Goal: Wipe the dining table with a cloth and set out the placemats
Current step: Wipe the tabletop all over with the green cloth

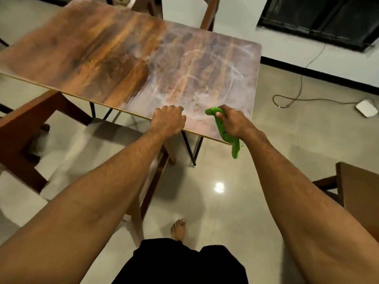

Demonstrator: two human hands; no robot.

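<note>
The person's right grip [231,124] is closed round a green cloth [225,134], thumb and fingers bunching it against the table [123,58] close to the near right corner. One end of the cloth pokes out past the thumb onto the table top. The other end hangs off the near edge, below the wrist.

The left grip [169,119] rests on the same near edge, just beside the right one but apart from it. Its fingers are curled under, its knuckles are up, and it holds nothing. Whether its thumb hooks beneath the edge cannot be told.

The right half of the table top, ahead of both hands, shows pale smeared streaks and swirls. The left half shows bare brown wood grain.

A wooden chair [24,124] with a pale seat is tucked at the near left side, and a second chair [184,11] stands at the far side. A brown seat [356,191] stands to the right, well apart from the table.

On the tiled floor [256,181] a thin cable [301,85] runs to a small white box [367,110] near the wall. A bare foot [178,229] shows below the table edge, above black shorts [184,263].
</note>
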